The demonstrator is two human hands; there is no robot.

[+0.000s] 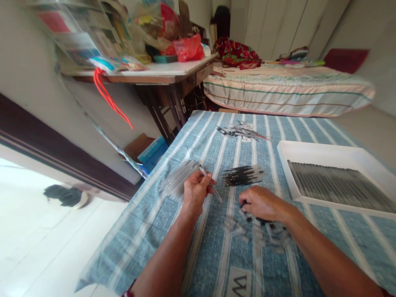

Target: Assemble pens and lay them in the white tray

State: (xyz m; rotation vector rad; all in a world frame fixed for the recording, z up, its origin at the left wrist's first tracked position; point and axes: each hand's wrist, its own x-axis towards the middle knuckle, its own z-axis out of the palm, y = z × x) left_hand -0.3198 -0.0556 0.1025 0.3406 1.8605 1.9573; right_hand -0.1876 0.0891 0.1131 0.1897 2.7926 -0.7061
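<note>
My left hand (198,187) is closed around a clear pen barrel (213,189), which slants down to the right between thumb and fingers. Just left of that hand lies a bundle of clear pen barrels (177,179). My right hand (261,202) is over a loose pile of clear and black pen caps (262,235). Its thumb and fingertips are pinched on a small dark cap, partly hidden by the fingers. Beyond this hand rests a bunch of dark pen refills (243,176).
A white tray (328,150) on the right holds a row of dark-filled pens (337,185). More thin refills (241,131) lie at the far end of the striped tablecloth (204,247). A cluttered side table (188,69) and a bed (287,88) stand beyond.
</note>
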